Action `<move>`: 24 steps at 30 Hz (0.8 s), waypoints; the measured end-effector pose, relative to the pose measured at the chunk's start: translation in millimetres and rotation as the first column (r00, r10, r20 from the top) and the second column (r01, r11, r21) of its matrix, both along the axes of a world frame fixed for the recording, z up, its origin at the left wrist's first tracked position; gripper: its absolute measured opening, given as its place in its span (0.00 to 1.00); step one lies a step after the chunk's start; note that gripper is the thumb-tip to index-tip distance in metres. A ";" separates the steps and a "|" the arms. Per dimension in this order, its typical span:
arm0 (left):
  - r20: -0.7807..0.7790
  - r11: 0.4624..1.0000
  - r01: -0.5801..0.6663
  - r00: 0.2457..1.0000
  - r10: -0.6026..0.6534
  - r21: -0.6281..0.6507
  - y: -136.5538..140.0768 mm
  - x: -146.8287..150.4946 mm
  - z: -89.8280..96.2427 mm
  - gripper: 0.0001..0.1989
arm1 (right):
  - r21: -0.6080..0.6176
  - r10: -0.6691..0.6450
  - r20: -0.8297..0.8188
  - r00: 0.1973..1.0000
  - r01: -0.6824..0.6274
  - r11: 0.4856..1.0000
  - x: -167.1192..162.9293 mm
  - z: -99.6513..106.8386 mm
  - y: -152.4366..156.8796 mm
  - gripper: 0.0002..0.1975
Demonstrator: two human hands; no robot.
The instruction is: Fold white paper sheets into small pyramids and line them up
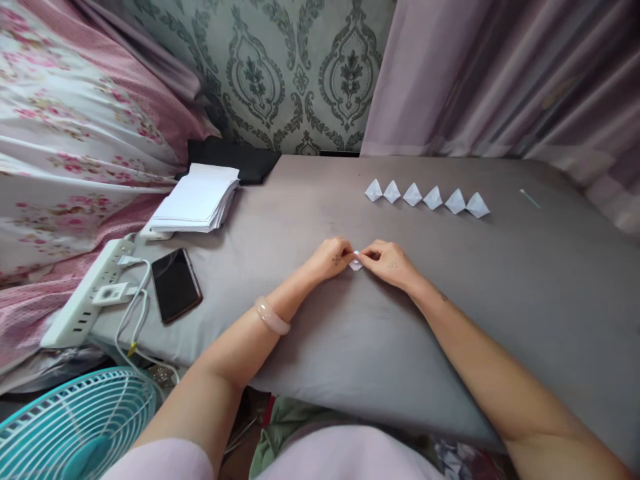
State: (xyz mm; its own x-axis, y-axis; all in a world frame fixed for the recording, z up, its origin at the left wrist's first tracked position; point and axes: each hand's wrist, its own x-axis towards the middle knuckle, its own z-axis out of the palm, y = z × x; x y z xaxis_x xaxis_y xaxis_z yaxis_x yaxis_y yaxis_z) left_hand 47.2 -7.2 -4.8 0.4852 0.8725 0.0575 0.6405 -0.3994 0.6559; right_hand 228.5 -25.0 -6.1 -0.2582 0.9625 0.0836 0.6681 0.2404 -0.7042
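Note:
A small folded piece of white paper [355, 265] is pinched between both hands, low over the grey cloth surface [300, 327]. My left hand [332, 258] grips its left side with closed fingertips. On the opposite side, my right hand [389, 263] pinches the paper between thumb and fingers. Parts of the paper are hidden behind the fingertips, and its exact folds are too small to read. Beyond the right hand stands a row of several folded white paper boats [413, 195], side by side.
At the back left lies a stack of white paper sheets [200, 193] by a black cloth [235, 160]. A phone [176, 285] and a power strip with cables [90, 293] are at the left edge. A teal fan [85, 427] stands lower left. A thin green stick [530, 199] lies far right.

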 end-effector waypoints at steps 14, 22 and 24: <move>0.207 0.983 0.005 0.978 0.034 -0.183 -5.9 -7.3 -3.3 0.07 | 0.105 0.021 0.077 0.997 -0.029 0.994 -2.9 -14.7 -14.8 0.11; 0.219 0.978 0.116 0.973 -0.076 -0.174 -9.4 -16.0 7.7 0.17 | -0.039 0.023 -0.242 0.970 -0.034 0.999 -2.0 -0.6 -18.2 0.06; 0.236 0.985 0.113 0.968 -0.079 -0.133 -9.8 -17.3 9.7 0.16 | 0.009 0.010 -0.275 0.961 -0.008 1.000 -2.5 1.9 -18.6 0.06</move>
